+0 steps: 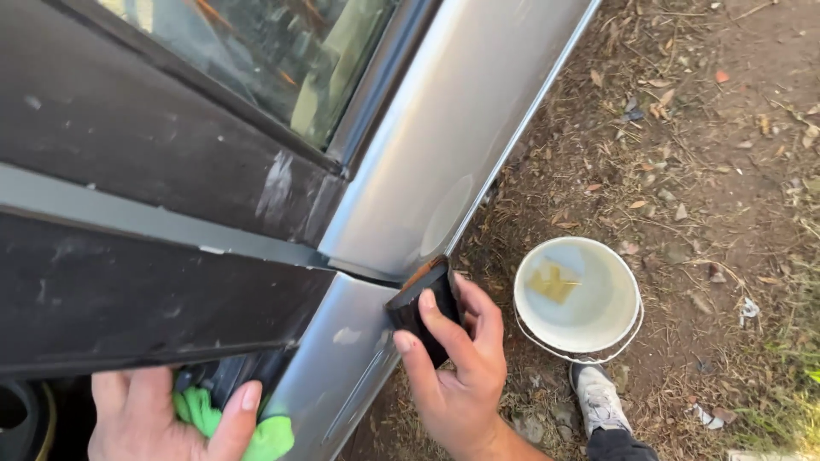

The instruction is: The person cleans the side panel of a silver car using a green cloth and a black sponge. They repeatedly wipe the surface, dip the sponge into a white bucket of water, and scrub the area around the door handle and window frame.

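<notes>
Hands: two; right hand [457, 367] grips one black block [424, 309], left hand [162, 418] perhaps one green cloth [256, 427].

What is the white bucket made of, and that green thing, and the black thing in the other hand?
White bucket: probably plastic, smooth with a thin wire handle. Green cloth in the left hand: soft, fuzzy, likely microfibre. Black block in the right hand: matte, maybe foam or rubber; unclear.

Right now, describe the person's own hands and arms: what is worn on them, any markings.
Both hands are bare, with no gloves, rings or watch showing. The left hand is cut off at the bottom edge, so no wrist or sleeve appears. The right hand shows short, plain nails and a bare wrist, with no sleeve in view. No markings can be made out.
</notes>
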